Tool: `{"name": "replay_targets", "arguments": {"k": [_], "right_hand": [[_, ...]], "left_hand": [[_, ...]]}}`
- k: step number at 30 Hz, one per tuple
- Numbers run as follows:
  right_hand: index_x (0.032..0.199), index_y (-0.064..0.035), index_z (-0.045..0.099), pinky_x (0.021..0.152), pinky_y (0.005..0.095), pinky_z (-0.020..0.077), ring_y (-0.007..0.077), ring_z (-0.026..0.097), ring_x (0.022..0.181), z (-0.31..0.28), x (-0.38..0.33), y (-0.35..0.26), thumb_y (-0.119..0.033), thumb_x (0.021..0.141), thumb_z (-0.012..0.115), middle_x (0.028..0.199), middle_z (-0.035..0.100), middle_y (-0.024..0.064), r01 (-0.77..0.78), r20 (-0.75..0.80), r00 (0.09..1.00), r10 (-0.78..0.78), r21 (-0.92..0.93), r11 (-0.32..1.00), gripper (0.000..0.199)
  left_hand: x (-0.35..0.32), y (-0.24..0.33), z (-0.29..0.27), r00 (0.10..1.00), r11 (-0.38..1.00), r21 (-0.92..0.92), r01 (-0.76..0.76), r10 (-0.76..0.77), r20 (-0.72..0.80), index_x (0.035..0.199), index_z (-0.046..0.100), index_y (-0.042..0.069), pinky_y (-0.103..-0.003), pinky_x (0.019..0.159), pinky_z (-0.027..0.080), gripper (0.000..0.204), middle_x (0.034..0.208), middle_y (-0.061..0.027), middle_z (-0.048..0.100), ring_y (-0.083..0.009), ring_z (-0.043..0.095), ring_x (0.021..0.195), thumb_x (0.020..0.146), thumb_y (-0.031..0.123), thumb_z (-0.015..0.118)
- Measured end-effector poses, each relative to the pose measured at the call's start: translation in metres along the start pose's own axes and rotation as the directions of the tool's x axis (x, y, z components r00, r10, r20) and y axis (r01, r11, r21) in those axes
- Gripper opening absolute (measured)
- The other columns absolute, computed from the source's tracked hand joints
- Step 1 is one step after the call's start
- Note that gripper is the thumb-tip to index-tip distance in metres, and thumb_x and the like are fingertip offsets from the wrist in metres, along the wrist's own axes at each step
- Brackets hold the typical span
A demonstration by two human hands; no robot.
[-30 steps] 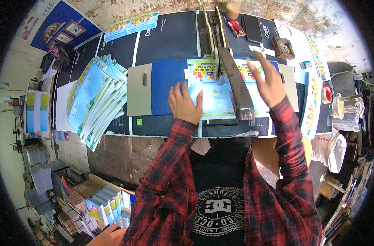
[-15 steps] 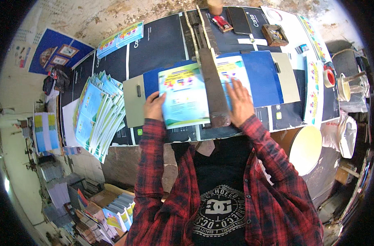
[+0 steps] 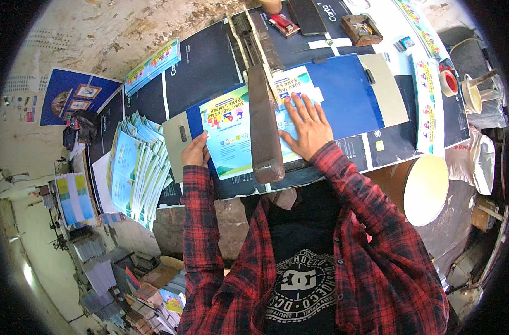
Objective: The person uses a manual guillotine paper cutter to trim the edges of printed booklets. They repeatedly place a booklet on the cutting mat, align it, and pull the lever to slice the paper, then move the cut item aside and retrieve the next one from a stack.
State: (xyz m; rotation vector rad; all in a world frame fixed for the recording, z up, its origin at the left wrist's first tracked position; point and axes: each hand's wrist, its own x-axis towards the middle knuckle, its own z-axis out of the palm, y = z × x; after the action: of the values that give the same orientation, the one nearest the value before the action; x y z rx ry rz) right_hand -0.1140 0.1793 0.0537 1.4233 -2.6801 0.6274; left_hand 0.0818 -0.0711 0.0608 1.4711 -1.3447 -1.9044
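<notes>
A light-blue printed booklet cover (image 3: 227,146) lies spread on blue boards (image 3: 343,95) on the table. The dark brown arm of a long, stapler-like tool (image 3: 266,128) crosses its middle, hiding the fold. My left hand (image 3: 196,151) is closed on the cover's left edge, thumb on top. My right hand (image 3: 307,127) presses flat on the right half, fingers spread and thumb close beside the brown arm. Grey-beige boards, left (image 3: 177,142) and right (image 3: 389,89), carry small dark blocks. To the left, a fanned pile of similar printed sheets (image 3: 132,167) reaches the table's front edge.
Another printed stack (image 3: 152,64) lies at the far left. At the back right are a wooden box (image 3: 361,29), a dark slab (image 3: 308,17) and a red packet (image 3: 283,25). A tape roll (image 3: 448,82) and printed strips (image 3: 428,106) occupy the right side; a round-topped drum (image 3: 426,190) stands below.
The view has shifted. My right hand has moved left, closer to the brown arm. The arm covers more of the cover's left half, and more of the right half shows.
</notes>
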Motion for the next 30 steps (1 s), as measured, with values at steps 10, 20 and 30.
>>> {"name": "replay_targets", "arguments": {"k": [10,20,30], "right_hand": [[0.148,-0.0078,0.038,0.116,0.0512,0.0250,0.0331,0.028,0.145,0.006,0.002,0.004,-0.052,0.091,0.056,0.154,0.035,0.0142,0.007,0.016,1.000,-0.006,-0.056,0.998,0.074],[0.128,0.0029,0.057,0.094,0.0411,0.0501,0.0378,0.063,0.111,-0.078,0.047,0.012,-0.026,0.095,0.060,0.120,0.063,0.0266,0.025,-0.242,0.968,0.063,0.344,0.939,0.044],[0.122,0.0020,0.060,0.091,0.0369,0.0485,0.0332,0.066,0.105,-0.195,0.090,-0.089,-0.035,0.096,0.058,0.112,0.067,0.0238,0.213,-0.275,0.958,-0.081,0.494,0.843,0.045]], "left_hand": [[-0.063,-0.039,0.069,0.484,-0.096,0.720,-0.687,0.679,0.552,0.141,0.047,0.004,-0.057,0.111,0.029,0.067,0.150,-0.0172,0.042,-0.0373,0.037,0.139,0.090,0.044,0.062],[-0.064,-0.067,0.090,0.593,-0.048,0.791,-0.610,0.634,0.496,0.146,0.040,0.005,-0.060,0.114,0.018,0.070,0.157,-0.0099,0.033,-0.0314,0.026,0.146,0.094,0.049,0.052],[-0.064,-0.070,0.086,0.609,-0.002,0.802,-0.597,0.650,0.454,0.145,0.042,0.005,-0.059,0.116,0.014,0.069,0.157,-0.0088,0.033,-0.0304,0.027,0.146,0.094,0.051,0.050]]}}
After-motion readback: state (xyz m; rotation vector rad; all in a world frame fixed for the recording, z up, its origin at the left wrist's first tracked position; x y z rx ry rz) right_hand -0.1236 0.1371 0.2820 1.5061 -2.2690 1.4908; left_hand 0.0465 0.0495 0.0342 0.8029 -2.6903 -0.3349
